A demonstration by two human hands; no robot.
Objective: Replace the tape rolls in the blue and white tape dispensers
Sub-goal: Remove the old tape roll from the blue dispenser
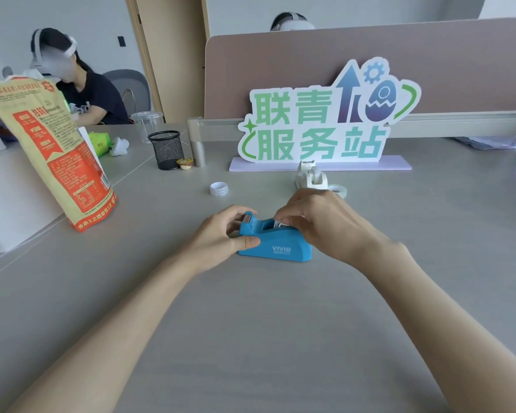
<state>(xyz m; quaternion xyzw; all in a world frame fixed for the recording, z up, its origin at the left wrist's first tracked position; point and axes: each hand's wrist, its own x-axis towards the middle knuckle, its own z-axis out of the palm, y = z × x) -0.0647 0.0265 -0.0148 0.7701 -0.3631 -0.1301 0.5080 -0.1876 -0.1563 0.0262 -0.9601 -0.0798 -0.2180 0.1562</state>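
Room: office space, with a mauve partition (310, 55) along the far edge of your desk and two other people seated beyond it.
Desk (251, 323): grey, smooth and flat; judged slippery enough for a light dispenser to skid when you pull on it.
Sign (319, 126): green-lettered board standing against the partition, well behind your work.
Bag (57, 150): tall printed paper bag upright at the left, well apart from your hands.
Blue dispenser (276, 245): flat on the desk straight in front of you, cutter end to the left, between your two hands.
Left hand (221, 234): its fingers are wrapped round the cutter end with the thumb pressed on the near side wall. Keep that grip low and firm so the base stays put, and keep your fingertips off the blade.
Right hand (316, 222): fingers curled down into the well, pinching the seated roll (280, 224). Only a sliver of white shows, so you cannot tell whether it is going in or coming out. Move it straight up or down, level, so the core does not jam in the slots.
White dispenser (312, 177): just behind your right hand, untouched.
Pen cup (166, 149): black mesh, far left of the sign.
Loose rolls: one roll (219, 188) lies behind your left hand; a second roll (338, 190) sits just beside the white dispenser.
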